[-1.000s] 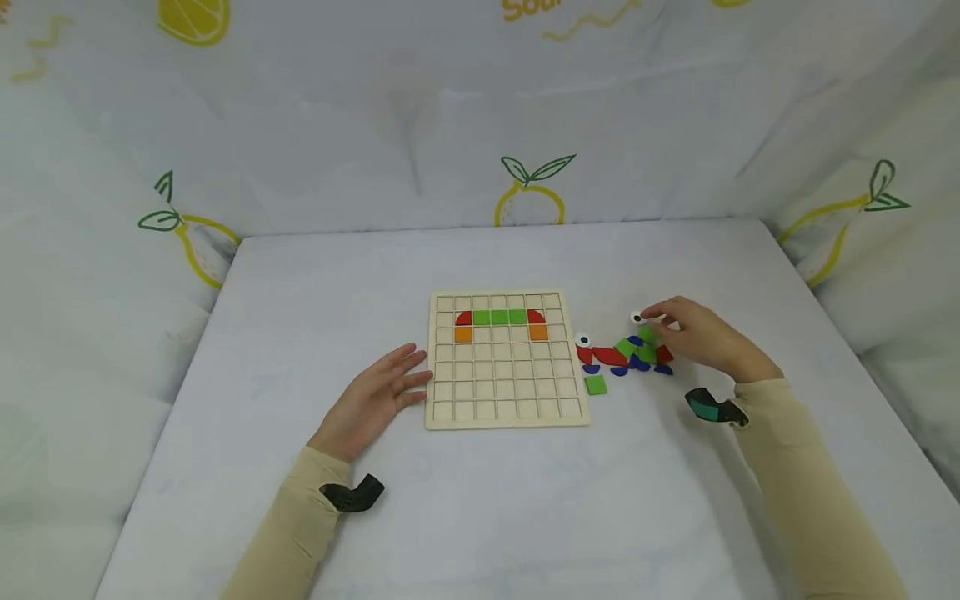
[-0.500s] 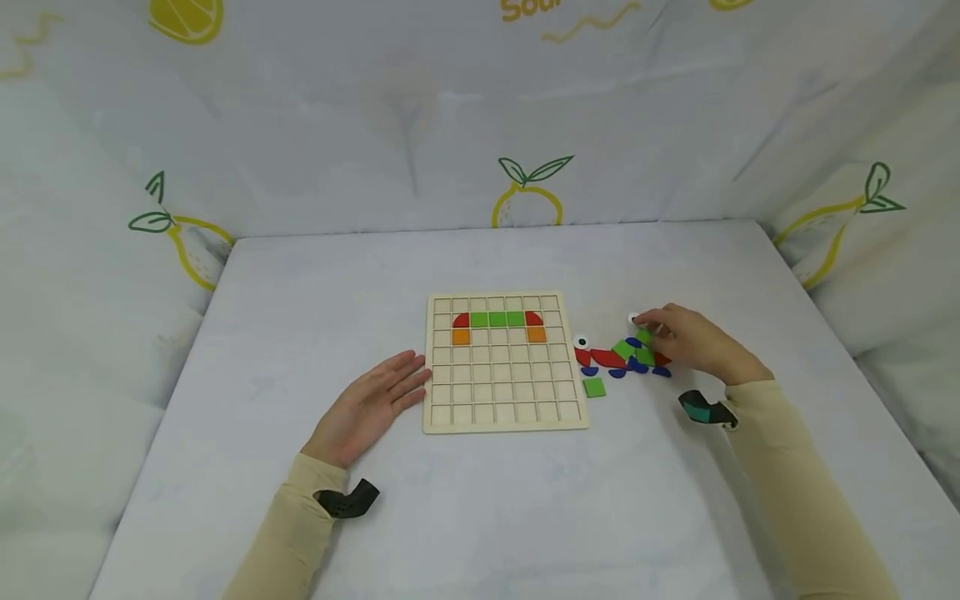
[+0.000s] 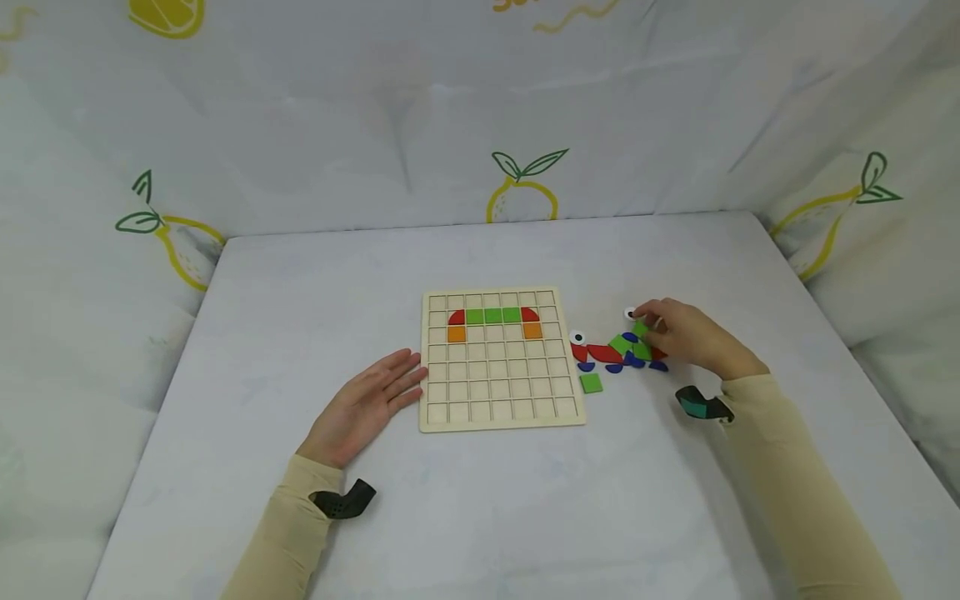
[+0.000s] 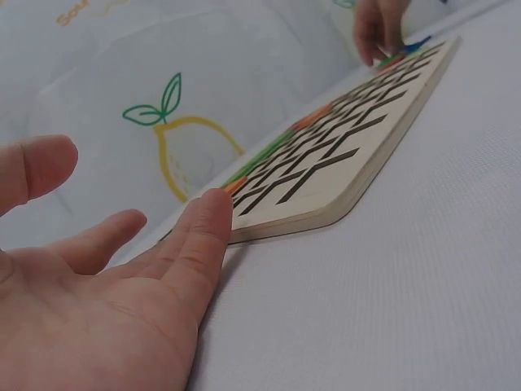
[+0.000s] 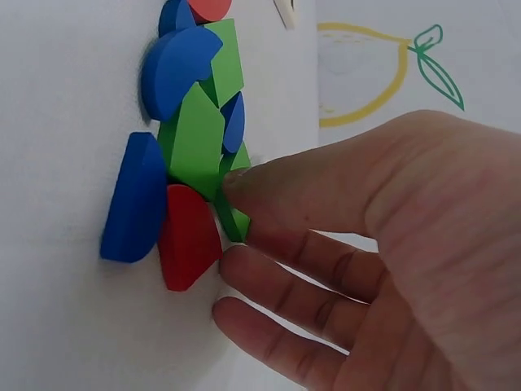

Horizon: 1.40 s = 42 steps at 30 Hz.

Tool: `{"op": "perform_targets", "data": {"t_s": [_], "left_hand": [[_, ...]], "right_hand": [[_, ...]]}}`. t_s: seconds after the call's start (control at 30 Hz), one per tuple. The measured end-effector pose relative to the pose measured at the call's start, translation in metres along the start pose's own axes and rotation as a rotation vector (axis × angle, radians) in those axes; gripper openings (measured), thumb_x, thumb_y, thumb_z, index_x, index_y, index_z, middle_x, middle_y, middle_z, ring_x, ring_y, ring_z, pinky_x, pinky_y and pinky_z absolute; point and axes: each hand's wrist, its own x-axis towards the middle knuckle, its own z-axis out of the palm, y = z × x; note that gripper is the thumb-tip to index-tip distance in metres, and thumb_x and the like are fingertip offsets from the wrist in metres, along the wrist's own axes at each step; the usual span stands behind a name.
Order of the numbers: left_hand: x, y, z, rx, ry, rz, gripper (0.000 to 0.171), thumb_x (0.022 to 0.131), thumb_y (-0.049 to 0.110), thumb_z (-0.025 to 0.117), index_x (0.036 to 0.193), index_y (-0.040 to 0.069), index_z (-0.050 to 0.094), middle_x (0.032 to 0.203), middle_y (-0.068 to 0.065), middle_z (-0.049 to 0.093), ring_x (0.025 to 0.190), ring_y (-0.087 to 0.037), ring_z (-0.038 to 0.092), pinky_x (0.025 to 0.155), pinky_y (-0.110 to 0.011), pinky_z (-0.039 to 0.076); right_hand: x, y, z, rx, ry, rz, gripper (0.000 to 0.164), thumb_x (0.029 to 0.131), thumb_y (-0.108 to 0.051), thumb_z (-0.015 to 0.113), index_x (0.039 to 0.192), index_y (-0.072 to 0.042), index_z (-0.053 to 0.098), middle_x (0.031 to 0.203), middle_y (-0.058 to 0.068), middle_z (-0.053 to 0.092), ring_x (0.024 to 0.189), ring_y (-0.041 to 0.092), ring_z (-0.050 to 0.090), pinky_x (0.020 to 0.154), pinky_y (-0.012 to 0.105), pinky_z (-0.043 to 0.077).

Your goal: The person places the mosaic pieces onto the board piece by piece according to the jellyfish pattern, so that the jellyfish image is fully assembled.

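A pale wooden grid board [image 3: 480,392] lies on the white table, with a row of red, green and orange pieces set near its far side. My left hand [image 3: 360,408] rests palm up at the board's left edge, its fairly straight fingertips [image 4: 213,208] at the edge. On the right, my right hand [image 3: 690,337] reaches over a loose heap of pieces. Its thumb and forefinger pinch a green tile [image 5: 236,221] at the heap's edge. Beside that lie another green tile [image 5: 193,142], a red rounded piece [image 5: 189,232] and a blue half-round piece [image 5: 133,204].
Two white eye discs lie by the heap: one eye disc [image 3: 577,337] near the board's right edge, the other eye disc [image 3: 629,313] by the right fingertips. A separate green square [image 3: 591,383] lies nearer. Fabric walls with lemon prints [image 3: 522,200] surround the table.
The right hand has shifted slightly, its fingers coming from beside the eye disc down onto the green tile. The left fingers have drawn closer together. The head view has moved slightly.
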Motion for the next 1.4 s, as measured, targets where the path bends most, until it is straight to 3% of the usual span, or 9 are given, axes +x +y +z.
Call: {"op": "perform_targets", "data": {"t_s": [0.17,0.37,0.57,0.77,0.97,1.13,1.27,1.4], "left_hand": [[0.001,-0.001,0.0,0.0,0.003,0.001,0.055,0.112,0.015,0.029,0.161,-0.002,0.011,0.17,-0.021,0.012,0.15,-0.026,0.039,0.118,-0.033,0.044],[0.001,-0.006,0.0,-0.006,0.015,-0.013,0.053,0.112,0.014,0.028,0.161,-0.001,0.013,0.169,-0.021,0.013,0.15,-0.027,0.038,0.117,-0.032,0.045],[0.001,-0.007,-0.002,0.01,0.016,-0.004,0.053,0.112,0.014,0.029,0.16,-0.002,0.014,0.169,-0.021,0.014,0.151,-0.028,0.037,0.116,-0.032,0.046],[0.0,-0.006,-0.001,0.028,0.018,-0.004,0.053,0.112,0.015,0.03,0.16,-0.002,0.015,0.169,-0.021,0.015,0.151,-0.028,0.036,0.116,-0.032,0.045],[0.002,-0.004,-0.001,0.058,0.029,0.002,0.052,0.112,0.015,0.03,0.159,-0.002,0.018,0.168,-0.021,0.018,0.151,-0.028,0.038,0.116,-0.032,0.045],[0.002,-0.004,-0.001,0.072,0.039,-0.003,0.051,0.112,0.016,0.032,0.159,-0.001,0.021,0.167,-0.02,0.02,0.149,-0.026,0.041,0.116,-0.032,0.046],[0.002,-0.004,0.0,0.082,0.032,0.0,0.052,0.112,0.017,0.031,0.159,-0.002,0.019,0.167,-0.021,0.019,0.148,-0.025,0.043,0.116,-0.032,0.046],[0.002,-0.003,0.0,0.081,0.045,-0.006,0.051,0.112,0.018,0.032,0.159,-0.001,0.021,0.167,-0.02,0.022,0.148,-0.025,0.042,0.115,-0.032,0.047]], "right_hand": [[-0.009,0.005,-0.003,0.018,0.006,0.005,0.033,0.1,-0.009,0.056,0.13,0.005,0.056,0.119,0.027,0.061,0.102,0.036,0.062,0.09,0.053,0.059],[-0.029,0.014,0.001,0.012,0.049,-0.059,0.018,0.096,-0.001,0.055,0.113,0.001,0.063,0.112,0.017,0.061,0.103,0.034,0.056,0.084,0.044,0.057],[-0.035,0.012,0.011,-0.02,0.071,-0.136,0.017,0.094,-0.001,0.063,0.11,0.001,0.067,0.112,0.016,0.065,0.104,0.034,0.059,0.091,0.055,0.056],[-0.037,0.01,0.013,-0.028,0.072,-0.056,0.021,0.096,-0.006,0.064,0.116,0.002,0.065,0.111,0.017,0.063,0.099,0.032,0.059,0.088,0.053,0.056],[-0.04,0.015,0.018,-0.01,0.103,0.007,0.027,0.096,-0.008,0.065,0.121,0.002,0.062,0.104,0.02,0.059,0.088,0.028,0.058,0.074,0.037,0.053],[-0.043,0.015,0.016,-0.032,0.102,-0.007,0.019,0.096,-0.009,0.066,0.113,-0.001,0.067,0.098,0.014,0.059,0.085,0.024,0.056,0.07,0.03,0.047],[-0.045,0.011,0.006,-0.015,0.075,-0.022,0.017,0.096,-0.012,0.066,0.11,-0.003,0.068,0.098,0.012,0.063,0.089,0.026,0.056,0.07,0.03,0.049],[-0.042,-0.001,-0.005,0.044,0.109,-0.049,0.017,0.098,-0.009,0.063,0.113,-0.002,0.065,0.104,0.014,0.066,0.095,0.028,0.058,0.073,0.031,0.053]]}}
